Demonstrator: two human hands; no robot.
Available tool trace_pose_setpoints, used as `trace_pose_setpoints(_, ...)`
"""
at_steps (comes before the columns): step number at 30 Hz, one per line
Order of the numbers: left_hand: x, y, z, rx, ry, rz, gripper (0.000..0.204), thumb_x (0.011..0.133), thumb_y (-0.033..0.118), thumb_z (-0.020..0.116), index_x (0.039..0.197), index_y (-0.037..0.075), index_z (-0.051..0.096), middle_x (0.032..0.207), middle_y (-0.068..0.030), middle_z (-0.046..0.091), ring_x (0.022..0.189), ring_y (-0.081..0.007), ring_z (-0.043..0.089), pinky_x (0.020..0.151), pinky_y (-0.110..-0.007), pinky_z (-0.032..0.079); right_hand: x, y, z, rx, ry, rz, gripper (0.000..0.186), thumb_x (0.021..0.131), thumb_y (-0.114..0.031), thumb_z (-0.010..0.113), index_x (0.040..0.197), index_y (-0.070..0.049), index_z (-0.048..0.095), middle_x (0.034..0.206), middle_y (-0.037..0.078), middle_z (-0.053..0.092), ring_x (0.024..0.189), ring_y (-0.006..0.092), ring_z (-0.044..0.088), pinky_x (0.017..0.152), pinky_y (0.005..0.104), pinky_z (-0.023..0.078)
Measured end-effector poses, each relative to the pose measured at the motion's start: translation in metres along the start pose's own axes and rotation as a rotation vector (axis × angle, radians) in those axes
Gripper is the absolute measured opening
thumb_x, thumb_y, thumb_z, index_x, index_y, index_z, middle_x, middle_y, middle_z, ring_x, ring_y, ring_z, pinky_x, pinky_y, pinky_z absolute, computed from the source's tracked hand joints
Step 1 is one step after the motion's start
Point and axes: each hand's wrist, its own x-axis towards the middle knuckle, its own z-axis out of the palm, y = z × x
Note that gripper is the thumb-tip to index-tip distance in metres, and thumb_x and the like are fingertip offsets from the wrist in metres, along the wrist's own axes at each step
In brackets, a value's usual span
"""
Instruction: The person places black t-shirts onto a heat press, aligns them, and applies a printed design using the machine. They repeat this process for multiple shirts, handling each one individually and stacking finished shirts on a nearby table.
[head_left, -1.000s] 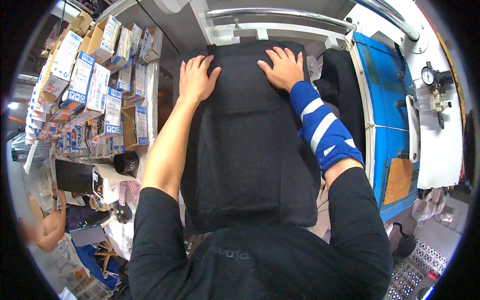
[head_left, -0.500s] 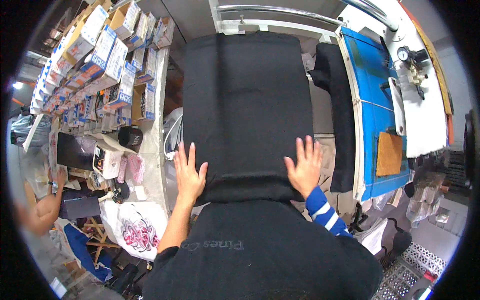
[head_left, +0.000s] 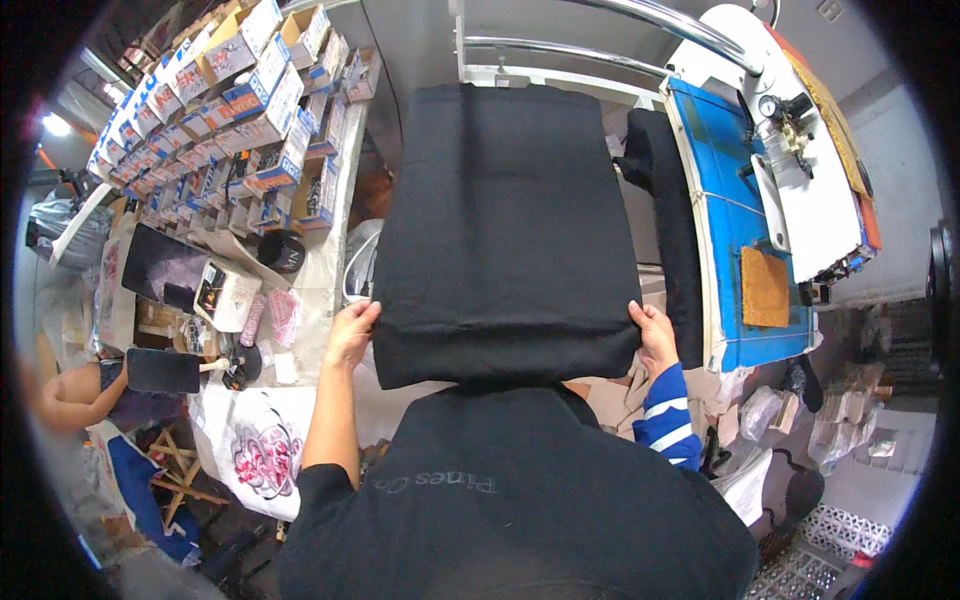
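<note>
A wide black cloth (head_left: 510, 220) lies flat in front of me, a soft crease running down its upper half. Its near edge sags in a fold close to my body. At the near left corner, my left hand (head_left: 350, 333) pinches the cloth between thumb and fingers. My right hand (head_left: 655, 338) grips the opposite side edge at about the same height; a blue band with white stripes wraps that forearm. What supports the cloth is hidden beneath it.
Right of the cloth hang more black fabric (head_left: 678, 240) and a blue padded board (head_left: 745, 210) with a brown square (head_left: 765, 287). Stacked boxes (head_left: 265, 105) fill a left bench. A metal bar (head_left: 570, 48) crosses the far side. Another person's arm (head_left: 85, 392) shows far left.
Both hands went from lying flat with spread fingers on the cloth to pinching its side edges. The near edge is now lifted and pulled wider. My view has shifted slightly.
</note>
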Motion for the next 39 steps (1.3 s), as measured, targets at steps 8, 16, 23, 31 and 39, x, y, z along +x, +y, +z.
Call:
trace_pose_setpoints(8,-0.007,-0.031,-0.014,-0.264,0.08,0.055,0.021,0.099,0.022,0.068,0.11,0.004,0.067,0.096,-0.0025,0.072,0.085,-0.0137,0.068,0.079,-0.031,0.055,0.005,0.02,-0.009,0.188,-0.044,0.135,0.015,0.098,-0.02,0.071,0.099,-0.006,0.066,0.091,0.005,0.071,0.082,0.0153,0.066,0.08,0.03,0.053)
trace_pose_setpoints(16,-0.016,-0.035,-0.004,-0.245,-0.039,0.008,0.028,0.103,0.032,0.063,0.112,0.005,0.064,0.107,-0.0053,0.072,0.098,-0.0177,0.069,0.088,-0.034,0.055,0.011,0.029,-0.002,0.164,0.108,-0.098,0.019,0.101,-0.022,0.067,0.1,-0.003,0.065,0.092,0.005,0.07,0.082,0.0129,0.063,0.078,0.0294,0.051)
trace_pose_setpoints(23,-0.018,-0.07,0.028,0.224,0.308,0.242,0.043,0.108,0.036,0.051,0.11,-0.003,0.068,0.098,-0.0067,0.071,0.091,-0.0164,0.063,0.087,-0.033,0.05,-0.021,0.028,0.006,0.147,0.008,0.065,0.046,0.108,-0.037,0.053,0.124,0.005,0.063,0.115,0.013,0.072,0.101,0.02,0.069,0.092,0.0333,0.053)
trace_pose_setpoints(31,-0.04,-0.086,0.012,0.361,0.264,0.223,0.046,0.107,0.039,0.053,0.098,-0.003,0.068,0.086,-0.0014,0.066,0.082,-0.0112,0.057,0.077,-0.03,0.047,-0.023,0.055,-0.014,0.175,-0.175,0.142,0.034,0.104,-0.031,0.06,0.115,0.0,0.065,0.11,0.009,0.073,0.097,0.0176,0.07,0.089,0.0321,0.054)
trace_pose_setpoints(39,-0.048,-0.129,-0.054,0.013,-0.062,-0.119,0.016,0.099,0.023,0.07,0.098,0.007,0.069,0.087,0.002,0.069,0.078,-0.007,0.058,0.073,-0.023,0.047,-0.025,0.088,-0.068,0.113,-0.329,0.321,0.023,0.104,-0.021,0.058,0.117,-0.004,0.066,0.11,0.006,0.072,0.099,0.0182,0.069,0.093,0.0338,0.053)
